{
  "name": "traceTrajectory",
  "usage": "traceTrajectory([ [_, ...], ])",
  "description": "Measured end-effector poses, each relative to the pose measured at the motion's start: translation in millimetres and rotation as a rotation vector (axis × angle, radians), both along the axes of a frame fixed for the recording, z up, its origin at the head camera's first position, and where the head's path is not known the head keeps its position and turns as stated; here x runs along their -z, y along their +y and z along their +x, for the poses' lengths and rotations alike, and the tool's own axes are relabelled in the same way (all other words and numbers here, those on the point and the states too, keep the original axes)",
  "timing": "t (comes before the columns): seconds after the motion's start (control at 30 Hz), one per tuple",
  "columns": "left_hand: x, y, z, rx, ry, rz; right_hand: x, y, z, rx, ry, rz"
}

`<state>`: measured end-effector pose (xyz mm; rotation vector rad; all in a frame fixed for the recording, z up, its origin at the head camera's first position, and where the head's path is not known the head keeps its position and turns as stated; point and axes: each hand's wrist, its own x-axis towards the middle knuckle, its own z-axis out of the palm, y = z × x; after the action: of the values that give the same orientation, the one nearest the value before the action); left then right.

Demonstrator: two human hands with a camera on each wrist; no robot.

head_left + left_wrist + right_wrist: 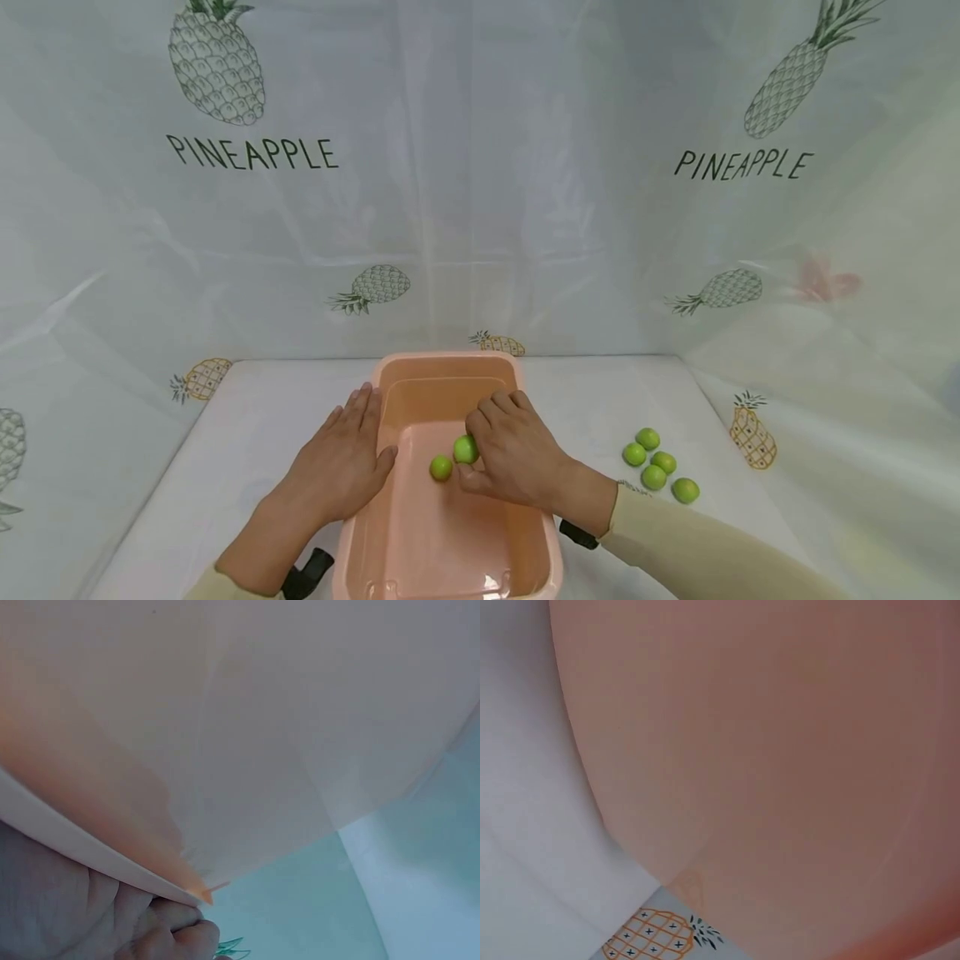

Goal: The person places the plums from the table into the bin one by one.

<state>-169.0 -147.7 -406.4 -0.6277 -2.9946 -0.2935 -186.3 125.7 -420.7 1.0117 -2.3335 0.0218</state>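
A peach-pink plastic tub (450, 364) stands in the middle of the table in the head view. My left hand (337, 471) rests along its left rim, fingers straight and pointing forward. In the left wrist view, that palm (67, 907) lies against the rim, beside the tub's outer wall (225, 735). Over the tub's right side, my right hand (517, 454) pinches a green lime (466, 449) between thumb and curled fingers. Another lime (441, 467) shows just left of it, inside the tub. The right wrist view holds only the tub's wall (757, 765) up close, the hand hidden.
Several limes (653, 477) lie grouped on the white table (592, 400) to the right of the tub. A plastic sheet (480, 208) printed with pineapples hangs behind the table and along its sides.
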Motion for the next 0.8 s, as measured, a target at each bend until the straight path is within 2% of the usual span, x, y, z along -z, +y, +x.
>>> traceTrajectory([
  [0.2,0.4,-0.7,-0.6,0.002,0.006,-0.002,-1.0,-1.0,0.1,0.022,-0.035,-0.012],
  [0.4,-0.2,-0.3,0.1,0.005,0.025,0.006,2.8,0.5,-2.0,0.018,-0.015,-0.02],
  [0.8,1.3,0.1,-1.0,0.003,0.017,0.012,5.0,1.3,-1.4,0.049,-0.005,-0.018],
])
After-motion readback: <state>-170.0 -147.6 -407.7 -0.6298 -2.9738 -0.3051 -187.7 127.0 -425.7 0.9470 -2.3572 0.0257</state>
